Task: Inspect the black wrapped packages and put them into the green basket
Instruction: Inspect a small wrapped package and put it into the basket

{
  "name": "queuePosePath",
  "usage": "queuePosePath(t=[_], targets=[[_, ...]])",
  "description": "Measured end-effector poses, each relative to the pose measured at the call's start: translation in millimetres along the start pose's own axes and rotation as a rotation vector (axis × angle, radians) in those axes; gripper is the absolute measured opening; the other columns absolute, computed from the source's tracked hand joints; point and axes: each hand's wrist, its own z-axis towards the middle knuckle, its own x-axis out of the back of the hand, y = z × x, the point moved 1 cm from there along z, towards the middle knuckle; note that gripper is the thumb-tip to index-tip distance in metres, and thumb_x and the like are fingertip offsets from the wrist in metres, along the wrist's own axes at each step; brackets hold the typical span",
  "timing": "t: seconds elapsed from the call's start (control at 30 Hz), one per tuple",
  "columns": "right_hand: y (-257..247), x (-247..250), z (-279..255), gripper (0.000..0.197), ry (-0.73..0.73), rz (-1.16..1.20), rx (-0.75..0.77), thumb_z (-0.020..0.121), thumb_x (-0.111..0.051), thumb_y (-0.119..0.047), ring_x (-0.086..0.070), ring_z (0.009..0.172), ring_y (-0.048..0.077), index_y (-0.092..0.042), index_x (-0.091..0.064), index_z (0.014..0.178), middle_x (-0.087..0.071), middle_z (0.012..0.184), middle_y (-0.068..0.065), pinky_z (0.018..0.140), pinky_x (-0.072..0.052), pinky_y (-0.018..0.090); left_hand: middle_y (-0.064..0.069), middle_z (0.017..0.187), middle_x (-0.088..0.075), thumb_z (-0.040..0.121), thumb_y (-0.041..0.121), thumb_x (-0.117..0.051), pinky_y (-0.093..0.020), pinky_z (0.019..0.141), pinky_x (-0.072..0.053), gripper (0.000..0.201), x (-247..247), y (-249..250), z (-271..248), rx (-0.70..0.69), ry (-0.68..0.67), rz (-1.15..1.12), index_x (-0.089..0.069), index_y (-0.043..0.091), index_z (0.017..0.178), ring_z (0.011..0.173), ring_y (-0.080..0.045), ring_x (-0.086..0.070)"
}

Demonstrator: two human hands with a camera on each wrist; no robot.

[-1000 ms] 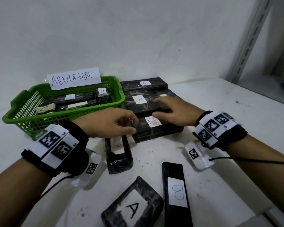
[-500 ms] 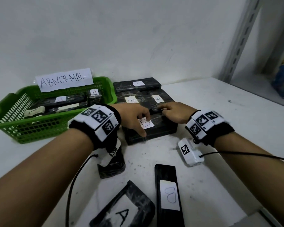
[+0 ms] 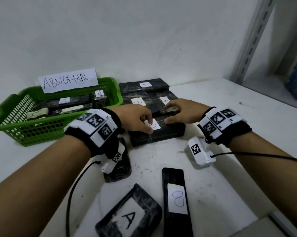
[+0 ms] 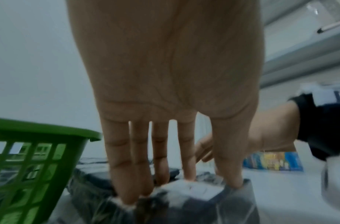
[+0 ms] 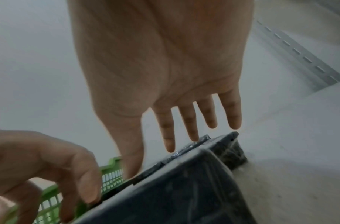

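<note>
The green basket [image 3: 16,120] at the bench's back left corner is already holding several black packages, while about seven are still waiting outside it, and both the left hand [image 3: 134,119] and right hand [image 3: 182,113] are resting relaxed fingers on the B-labelled package [image 3: 168,132] just beside it.

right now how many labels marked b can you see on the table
4: two labels side by side beside the basket, one under the left hand, one on the narrow near package. The wrist strap may hide another.
</note>
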Motion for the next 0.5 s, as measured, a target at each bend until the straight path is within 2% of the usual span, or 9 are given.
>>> queuePosePath(t=[0.07, 0.13, 0.2, 0.27, 0.33, 0.4, 0.43, 0.5], targets=[[-13.1, 7.6, -8.1, 0.061, 0.002, 0.037, 0.090, 0.083, -0.076, -0.049, -0.049, 0.129, 0.012, -0.028, -0.055, 0.137, -0.053, 0.143, -0.005, 0.101, -0.036, 0.026, 0.006, 0.096, -0.065, 0.091, 0.045, -0.065, -0.033, 0.081, -0.052, 0.025, 12.0, 0.3, -16.4, -0.007, 0.011, -0.078, -0.066, 0.024, 0.105, 0.090, -0.018, -0.062], [-36.6, 14.9, -18.8, 0.057, -0.018, 0.098, 0.183, 0.083, -0.076, -0.047, -0.051, 0.127, 0.008, -0.027, -0.058, 0.134, -0.057, 0.138, -0.009, 0.100, -0.037, 0.024, 0.004, 0.092, -0.070, 0.094, 0.041, -0.062, -0.034, 0.078, -0.053, 0.021, 27.1, -0.1, -39.5, -0.009, 0.062, -0.144, -0.069, 0.021, 0.099, 0.086, -0.016, -0.065], [-66.7, 17.1, -30.7, 0.051, -0.097, 0.089, 0.298, 0.081, -0.079, -0.045, -0.059, 0.121, 0.008, -0.029, -0.061, 0.126, -0.064, 0.128, -0.011, 0.101, -0.045, 0.027, 0.005, 0.083, -0.070, 0.095, 0.039, -0.061, -0.029, 0.069, -0.050, 0.023, 38.2, -0.2, -68.1, -0.020, 0.119, -0.192, -0.070, 0.018, 0.094, 0.075, -0.012, -0.063], [-99.4, 13.8, -48.6, 0.046, -0.253, 0.029, 0.417, 0.075, -0.083, -0.047, -0.063, 0.111, 0.005, -0.036, -0.062, 0.115, -0.068, 0.116, -0.014, 0.097, -0.050, 0.029, 0.005, 0.077, -0.069, 0.094, 0.043, -0.060, -0.026, 0.065, -0.049, 0.029, 40.3, -1.1, -100.7, -0.034, 0.113, -0.225, -0.070, 0.016, 0.089, 0.069, -0.012, -0.062], [-126.7, 6.0, -73.3, 0.048, -0.502, 0.036, 0.516, 0.069, -0.088, -0.042, -0.064, 0.108, 0.005, -0.040, -0.061, 0.109, -0.069, 0.113, -0.014, 0.095, -0.051, 0.030, 0.003, 0.074, -0.070, 0.093, 0.048, -0.057, -0.029, 0.064, -0.053, 0.035, 32.3, -5.8, -132.9, -0.008, -0.013, -0.238, -0.069, 0.018, 0.080, 0.068, -0.014, -0.064], [-142.1, -5.2, -97.9, 0.061, -0.731, 0.028, 0.572, 0.066, -0.089, -0.034, -0.061, 0.115, 0.006, -0.039, -0.059, 0.119, -0.066, 0.120, -0.013, 0.100, -0.050, 0.032, 0.004, 0.072, -0.070, 0.093, 0.050, -0.053, -0.025, 0.063, -0.055, 0.037, 18.3, -13.8, -160.6, 0.067, -0.189, -0.261, -0.067, 0.020, 0.077, 0.065, -0.007, -0.065], [-147.3, -14.4, -107.9, 0.068, -0.803, -0.033, 0.597, 0.067, -0.091, -0.034, -0.058, 0.118, 0.004, -0.041, -0.056, 0.125, -0.064, 0.122, -0.016, 0.102, -0.048, 0.031, 0.005, 0.072, -0.070, 0.092, 0.051, -0.052, -0.023, 0.063, -0.055, 0.038, 12.0, -20.5, -172.4, 0.115, -0.241, -0.275, -0.068, 0.020, 0.077, 0.064, -0.004, -0.064], [-152.7, -35.8, -121.0, 0.072, -0.849, -0.210, 0.649, 0.068, -0.090, -0.043, -0.056, 0.115, -0.001, -0.047, -0.051, 0.129, -0.060, 0.122, -0.023, 0.100, -0.049, 0.029, 0.006, 0.071, -0.070, 0.087, 0.057, -0.051, -0.022, 0.063, -0.053, 0.042, 2.7, -31.3, -187.3, 0.178, -0.261, -0.317, -0.068, 0.019, 0.077, 0.065, -0.002, -0.063]])
